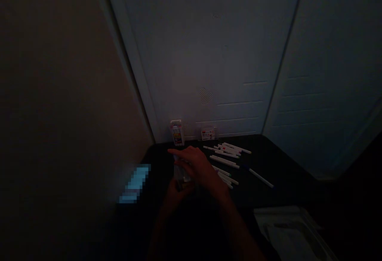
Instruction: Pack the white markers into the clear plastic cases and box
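Note:
In the dim light, my left hand [174,197] is wrapped round the lower part of a pale, clear-looking plastic case [180,174]. My right hand [198,165] lies across the top of that case, its index finger stretched out to the left and another finger bent against the case. The right thumb is hidden. What the case contains is too dark to make out. Just right of my right hand, several white marker pens [224,161] lie loose on the dark table [286,173]. One marker with a blue end [261,178] lies apart from them.
A clear pack with a printed label [177,133] stands upright against the pale wall [205,54]. Beside it is a smaller labelled clear case [208,134]. A pixelated bright patch [135,183] is at the left. Pale plastic packaging [289,233] sits below the table's front right.

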Action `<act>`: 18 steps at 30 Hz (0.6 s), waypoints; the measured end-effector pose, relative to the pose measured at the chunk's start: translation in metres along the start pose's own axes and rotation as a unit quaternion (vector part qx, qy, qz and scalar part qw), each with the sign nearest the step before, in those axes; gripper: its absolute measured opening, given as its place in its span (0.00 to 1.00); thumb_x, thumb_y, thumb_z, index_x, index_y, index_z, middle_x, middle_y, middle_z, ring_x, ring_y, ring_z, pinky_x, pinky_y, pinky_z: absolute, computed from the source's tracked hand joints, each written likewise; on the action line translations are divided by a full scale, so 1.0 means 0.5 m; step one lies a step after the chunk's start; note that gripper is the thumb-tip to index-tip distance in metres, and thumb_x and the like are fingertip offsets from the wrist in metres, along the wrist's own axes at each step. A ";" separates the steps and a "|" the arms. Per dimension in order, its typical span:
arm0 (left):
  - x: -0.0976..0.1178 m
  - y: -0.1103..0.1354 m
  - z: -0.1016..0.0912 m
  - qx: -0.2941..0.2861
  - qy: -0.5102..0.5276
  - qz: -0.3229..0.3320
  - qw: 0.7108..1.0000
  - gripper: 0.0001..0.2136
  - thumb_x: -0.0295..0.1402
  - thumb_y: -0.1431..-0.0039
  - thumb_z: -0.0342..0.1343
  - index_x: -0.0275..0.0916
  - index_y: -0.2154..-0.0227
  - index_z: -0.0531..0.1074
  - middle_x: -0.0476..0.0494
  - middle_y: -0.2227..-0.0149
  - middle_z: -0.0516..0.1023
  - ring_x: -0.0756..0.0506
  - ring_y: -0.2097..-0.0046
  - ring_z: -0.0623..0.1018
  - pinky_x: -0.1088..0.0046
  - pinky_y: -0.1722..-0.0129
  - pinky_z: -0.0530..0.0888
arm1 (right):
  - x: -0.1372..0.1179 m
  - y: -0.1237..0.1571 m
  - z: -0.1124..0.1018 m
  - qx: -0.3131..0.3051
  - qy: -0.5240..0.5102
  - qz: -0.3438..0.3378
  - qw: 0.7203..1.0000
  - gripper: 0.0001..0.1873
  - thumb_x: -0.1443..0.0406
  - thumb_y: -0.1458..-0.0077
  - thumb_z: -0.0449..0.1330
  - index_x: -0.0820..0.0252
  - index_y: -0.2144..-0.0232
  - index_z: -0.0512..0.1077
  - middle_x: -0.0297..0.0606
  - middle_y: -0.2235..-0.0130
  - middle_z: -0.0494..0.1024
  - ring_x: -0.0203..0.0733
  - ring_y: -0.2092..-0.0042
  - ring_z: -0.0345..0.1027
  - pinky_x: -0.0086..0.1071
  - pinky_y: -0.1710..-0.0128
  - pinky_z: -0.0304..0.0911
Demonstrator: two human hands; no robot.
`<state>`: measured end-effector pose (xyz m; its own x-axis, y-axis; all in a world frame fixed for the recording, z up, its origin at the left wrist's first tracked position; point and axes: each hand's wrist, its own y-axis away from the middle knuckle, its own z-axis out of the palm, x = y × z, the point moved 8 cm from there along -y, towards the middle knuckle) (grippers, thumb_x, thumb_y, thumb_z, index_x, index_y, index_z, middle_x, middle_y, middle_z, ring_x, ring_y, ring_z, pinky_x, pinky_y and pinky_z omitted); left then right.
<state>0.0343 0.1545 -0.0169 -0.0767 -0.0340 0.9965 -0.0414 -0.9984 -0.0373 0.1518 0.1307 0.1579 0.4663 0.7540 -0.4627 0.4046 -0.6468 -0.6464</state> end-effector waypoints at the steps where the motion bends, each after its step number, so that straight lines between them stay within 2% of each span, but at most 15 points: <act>1: 0.001 0.001 -0.001 0.002 -0.002 0.002 1.000 0.29 0.38 0.62 0.77 0.36 0.55 0.76 0.39 0.59 0.86 0.34 0.55 0.85 0.61 0.55 0.80 | 0.002 -0.001 0.003 -0.005 0.005 0.002 1.000 0.23 0.66 0.32 0.62 0.46 0.37 0.72 0.36 0.54 0.83 0.42 0.52 0.72 0.36 0.50 0.61; 5: 0.002 0.002 0.001 0.000 -0.016 0.000 1.000 0.29 0.38 0.61 0.76 0.35 0.54 0.77 0.38 0.58 0.86 0.34 0.55 0.85 0.61 0.55 0.80 | 0.017 0.001 0.010 -0.017 0.000 0.029 0.999 0.24 0.67 0.34 0.64 0.46 0.38 0.73 0.35 0.52 0.85 0.43 0.52 0.72 0.36 0.51 0.60; 10: 0.000 0.002 -0.003 0.012 -0.011 0.000 1.000 0.30 0.40 0.61 0.76 0.36 0.53 0.77 0.37 0.58 0.86 0.35 0.55 0.85 0.61 0.54 0.80 | 0.040 0.004 0.018 -0.023 -0.023 0.069 0.997 0.21 0.68 0.36 0.65 0.47 0.42 0.77 0.35 0.51 0.85 0.44 0.52 0.72 0.37 0.50 0.61; 14: -0.006 0.003 -0.010 0.027 -0.023 -0.010 0.999 0.29 0.40 0.62 0.76 0.35 0.55 0.77 0.37 0.59 0.86 0.34 0.55 0.85 0.62 0.55 0.80 | 0.051 0.003 0.026 -0.033 -0.015 0.088 0.995 0.20 0.69 0.38 0.67 0.47 0.46 0.80 0.36 0.49 0.84 0.46 0.49 0.72 0.40 0.47 0.61; 18: -0.007 0.001 -0.006 0.009 -0.022 -0.009 1.000 0.28 0.39 0.60 0.76 0.35 0.55 0.77 0.37 0.58 0.86 0.35 0.55 0.85 0.62 0.56 0.80 | 0.053 0.004 0.029 -0.039 -0.015 0.100 0.994 0.18 0.71 0.40 0.67 0.49 0.49 0.82 0.37 0.48 0.83 0.47 0.46 0.70 0.41 0.44 0.61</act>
<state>0.0314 0.1543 -0.0209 -0.0314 -0.0184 0.9993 -0.0241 -0.9995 -0.0192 0.1534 0.1508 0.1356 0.5201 0.6110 -0.5968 0.3661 -0.7908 -0.4906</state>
